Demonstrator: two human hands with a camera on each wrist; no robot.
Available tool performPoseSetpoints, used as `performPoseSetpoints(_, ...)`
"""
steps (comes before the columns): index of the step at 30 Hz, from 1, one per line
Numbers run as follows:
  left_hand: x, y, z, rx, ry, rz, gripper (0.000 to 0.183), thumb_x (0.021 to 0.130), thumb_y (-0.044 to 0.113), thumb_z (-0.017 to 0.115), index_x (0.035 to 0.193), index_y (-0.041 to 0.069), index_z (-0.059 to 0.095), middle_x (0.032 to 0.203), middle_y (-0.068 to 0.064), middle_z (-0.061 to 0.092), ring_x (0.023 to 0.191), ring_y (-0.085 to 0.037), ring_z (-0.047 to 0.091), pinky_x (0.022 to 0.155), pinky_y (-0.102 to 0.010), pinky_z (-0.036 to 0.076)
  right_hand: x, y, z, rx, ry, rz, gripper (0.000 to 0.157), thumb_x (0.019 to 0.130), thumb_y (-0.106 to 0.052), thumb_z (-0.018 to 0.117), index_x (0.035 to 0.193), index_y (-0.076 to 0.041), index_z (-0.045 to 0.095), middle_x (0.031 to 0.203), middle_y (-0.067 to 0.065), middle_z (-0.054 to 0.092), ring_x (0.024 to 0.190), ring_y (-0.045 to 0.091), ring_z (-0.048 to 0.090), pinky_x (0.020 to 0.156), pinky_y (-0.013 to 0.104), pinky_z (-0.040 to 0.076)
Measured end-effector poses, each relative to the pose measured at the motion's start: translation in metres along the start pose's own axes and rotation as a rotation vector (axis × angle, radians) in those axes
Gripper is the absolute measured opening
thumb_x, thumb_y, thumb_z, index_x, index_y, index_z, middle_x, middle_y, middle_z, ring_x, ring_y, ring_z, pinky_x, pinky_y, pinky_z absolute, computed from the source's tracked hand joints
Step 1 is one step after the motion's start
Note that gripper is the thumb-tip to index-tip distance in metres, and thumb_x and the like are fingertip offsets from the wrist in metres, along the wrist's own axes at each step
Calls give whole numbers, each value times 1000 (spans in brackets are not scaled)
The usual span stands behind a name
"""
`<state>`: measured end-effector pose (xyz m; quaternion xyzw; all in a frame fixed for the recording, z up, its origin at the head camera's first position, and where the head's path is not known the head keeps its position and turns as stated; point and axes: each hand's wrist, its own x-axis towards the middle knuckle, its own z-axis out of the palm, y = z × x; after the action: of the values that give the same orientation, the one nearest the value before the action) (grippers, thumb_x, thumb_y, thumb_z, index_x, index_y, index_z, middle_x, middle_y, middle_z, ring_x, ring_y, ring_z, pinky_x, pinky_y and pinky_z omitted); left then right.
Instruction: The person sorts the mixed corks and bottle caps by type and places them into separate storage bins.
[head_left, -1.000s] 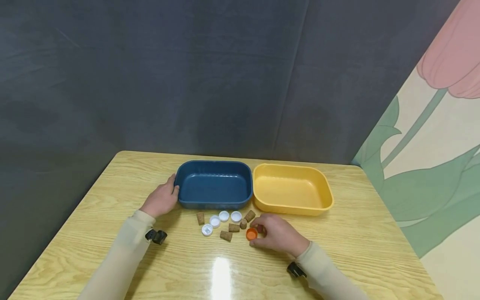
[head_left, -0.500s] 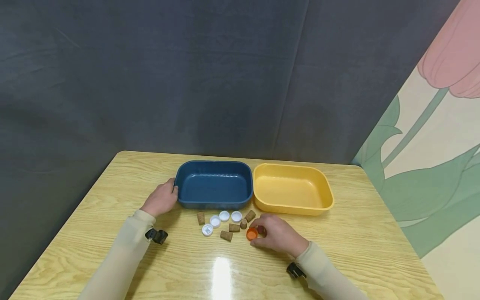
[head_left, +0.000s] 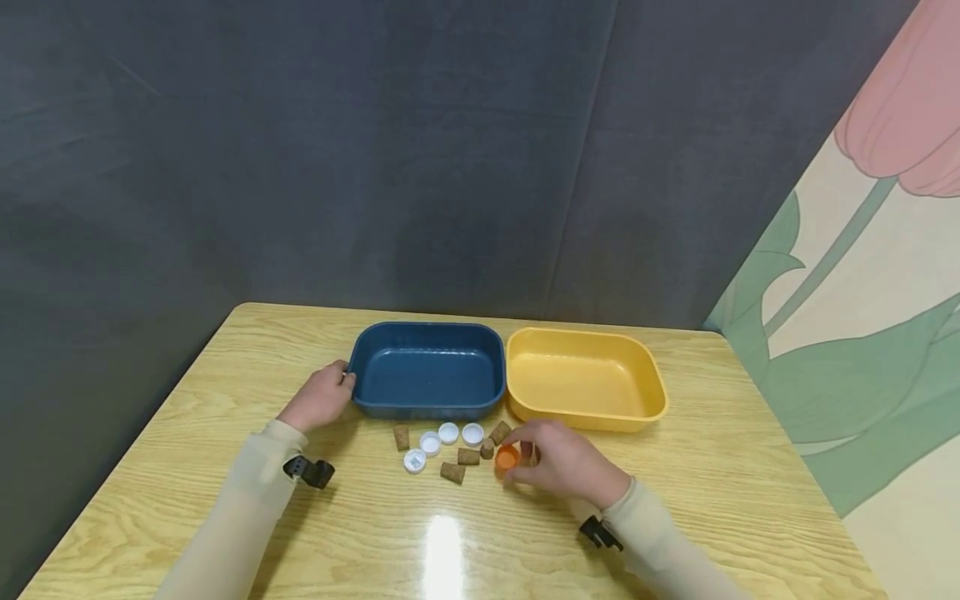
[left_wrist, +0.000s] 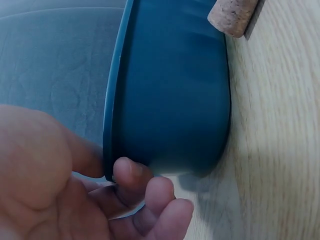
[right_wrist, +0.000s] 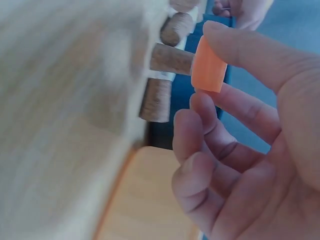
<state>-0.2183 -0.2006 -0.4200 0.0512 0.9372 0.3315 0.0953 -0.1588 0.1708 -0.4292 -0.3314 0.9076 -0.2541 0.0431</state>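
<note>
My right hand [head_left: 566, 462] pinches an orange bottle cap [right_wrist: 207, 67] between thumb and fingertips, its hollow side up in the head view. Just left of it lie several corks [head_left: 452, 472] and white bottle caps [head_left: 430, 442] in a loose cluster on the table. My left hand [head_left: 318, 396] holds the left end of a blue plastic tub [head_left: 427, 412]. In the left wrist view, the thumb passes behind the tub's rim [left_wrist: 113, 95] and the curled fingers are at its outer corner.
A yellow plastic tub [head_left: 585, 421] stands right beside the blue one, behind my right hand. Both tubs sit toward the back of the wooden table [head_left: 360, 533]. A dark curtain [head_left: 480, 167] hangs behind, and a flower-painted wall [head_left: 885, 375] is on the right.
The orange cap, low on the table before, has risen slightly and tipped in my right hand's pinch. My left hand has shifted very little at the blue tub, and the corks and white caps stay put.
</note>
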Motion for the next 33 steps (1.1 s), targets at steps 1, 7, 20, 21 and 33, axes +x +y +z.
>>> performPoseSetpoints(1, -1, 0, 0, -2, -2, 0, 46, 107, 16, 30, 138, -17, 40, 82, -13, 52, 69, -22, 52, 66, -37, 44, 0, -1, -2, 0, 1, -3, 26, 80, -27, 86, 100, -16, 75, 73, -4, 62, 62, 5, 52, 55, 20, 44)
performPoseSetpoints(7, -3, 2, 0, -20, -5, -4, 44, 108, 15, 31, 136, -17, 41, 77, -11, 52, 63, -20, 51, 60, -35, 43, 2, -2, -17, -7, 30, -19, 26, 80, -27, 86, 102, -16, 77, 74, -3, 59, 64, 8, 50, 56, 21, 43)
performPoseSetpoints(20, -3, 3, 1, -55, -4, -2, 39, 108, 14, 30, 132, -14, 43, 68, -8, 53, 57, -18, 51, 56, -33, 43, 7, 11, -57, -75, 119, 78, 32, 77, -25, 88, 102, -10, 77, 77, -4, 61, 67, 9, 51, 60, 24, 46)
performPoseSetpoints(21, -3, 3, 1, -54, -1, 0, 39, 108, 14, 30, 132, -14, 43, 67, -7, 53, 57, -18, 51, 56, -33, 43, 8, 12, -60, -80, 118, 92, 32, 77, -26, 88, 103, -9, 77, 78, -4, 61, 67, 9, 51, 61, 24, 46)
performPoseSetpoints(33, -4, 3, 1, -67, -8, 6, 38, 108, 13, 30, 132, -15, 41, 65, -8, 54, 55, -17, 51, 56, -33, 43, 22, 36, -87, -107, 108, 143, 33, 79, -25, 87, 104, -7, 77, 77, -3, 61, 67, 13, 52, 61, 27, 46)
